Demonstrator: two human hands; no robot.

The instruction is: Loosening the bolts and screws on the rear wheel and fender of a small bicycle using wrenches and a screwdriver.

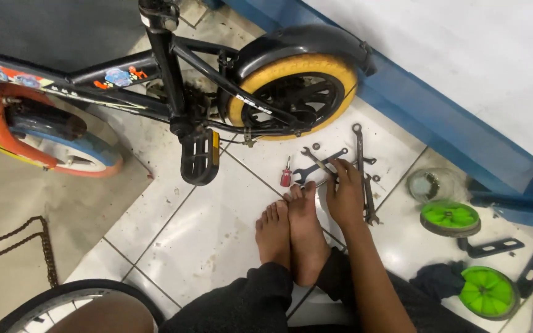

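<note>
Meanwhile right hand [345,197] fingers [339,166] pinch a wrench [319,163] (glass jar [430,185] nearby, contents unclear)

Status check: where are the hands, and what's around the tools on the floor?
Right hand down on the wrenches, fingers on one. Left hand not in view. Red-handled screwdriver beside them, bare feet close by. Bicycle rear wheel just beyond.

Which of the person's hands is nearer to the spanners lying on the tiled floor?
The right. The right hand rests on the spanners, its fingers touching one beside the red-handled screwdriver. The left hand is out of view, so its place cannot be told.
</note>
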